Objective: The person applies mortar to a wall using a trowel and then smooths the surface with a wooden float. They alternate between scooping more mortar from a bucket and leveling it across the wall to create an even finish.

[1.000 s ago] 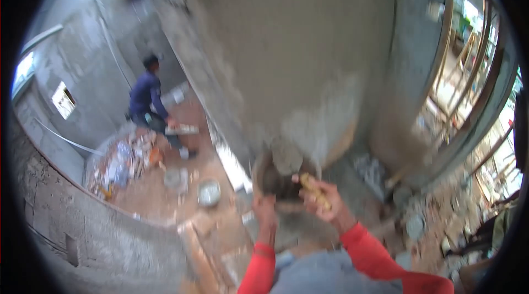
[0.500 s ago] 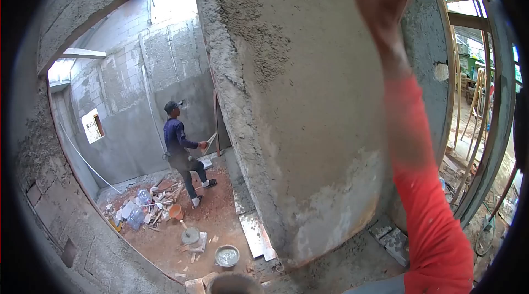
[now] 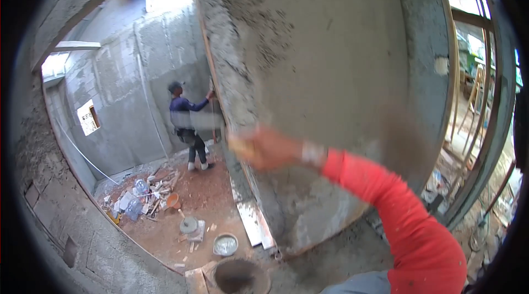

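My right hand (image 3: 259,148), in a red sleeve, is closed round the pale handle of a trowel (image 3: 193,121). Motion smears the trowel's blade, which points left across the opening beside the wall. Behind the hand rises a wall of grey plaster (image 3: 330,73), smooth over most of its face and rough along its left edge. Below, at the wall's foot, stands a bucket (image 3: 264,284) with dark contents. My left hand is out of view.
Through the opening, a person in dark clothes (image 3: 187,112) stands at the wall edge. A metal basin (image 3: 225,245), a rubble heap (image 3: 138,200) and an orange bucket (image 3: 173,201) lie on the reddish floor. At right is a wooden-framed doorway (image 3: 454,90).
My right hand has swung down and left from high on the wall, trowel in hand. The person beyond has turned to the wall edge, one arm raised. More of the near bucket shows.
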`<state>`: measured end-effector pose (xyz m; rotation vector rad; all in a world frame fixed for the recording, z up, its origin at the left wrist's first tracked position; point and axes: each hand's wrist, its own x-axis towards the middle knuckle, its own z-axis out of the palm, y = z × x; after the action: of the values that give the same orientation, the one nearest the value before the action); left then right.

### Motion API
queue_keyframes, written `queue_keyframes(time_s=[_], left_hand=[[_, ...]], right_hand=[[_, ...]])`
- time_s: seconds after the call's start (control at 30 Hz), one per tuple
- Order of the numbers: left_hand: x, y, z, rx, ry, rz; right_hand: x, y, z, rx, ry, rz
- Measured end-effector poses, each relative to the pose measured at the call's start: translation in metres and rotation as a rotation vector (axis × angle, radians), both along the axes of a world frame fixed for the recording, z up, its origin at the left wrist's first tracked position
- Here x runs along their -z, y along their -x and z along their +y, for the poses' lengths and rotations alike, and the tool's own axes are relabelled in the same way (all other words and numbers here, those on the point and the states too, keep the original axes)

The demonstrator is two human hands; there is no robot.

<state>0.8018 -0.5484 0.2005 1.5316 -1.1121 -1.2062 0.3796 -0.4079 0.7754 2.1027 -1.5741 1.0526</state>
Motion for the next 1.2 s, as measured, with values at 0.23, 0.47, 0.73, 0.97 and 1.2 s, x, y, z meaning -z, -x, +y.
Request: queue_keyframes(time_s=[0.23, 0.47, 0.73, 0.97, 1.2], left_hand=[[0.021, 0.109, 0.071, 0.506, 0.249, -0.094], [-0.125, 0.247, 0.187, 1.053, 0.271, 0.051], [-0.178, 0.285, 0.268, 1.242, 0.363, 0.105], [-0.155, 0.272, 0.264, 1.363, 0.174, 0.193], [-0.126, 0.275, 0.238, 1.029, 0.091, 0.384]], right_hand=[[0.407, -0.025, 0.151, -0.049, -0.995, -0.48], [0.429, -0.07, 0.26, 0.41, -0.892, 0.02], [0.377, -0.039, 0.339, 0.817, -1.019, -0.861], [0.453, -0.091, 0.35, -0.027, -0.44, -2.31], [0.418, -0.101, 0.325, -0.448, -0.155, -2.405]])
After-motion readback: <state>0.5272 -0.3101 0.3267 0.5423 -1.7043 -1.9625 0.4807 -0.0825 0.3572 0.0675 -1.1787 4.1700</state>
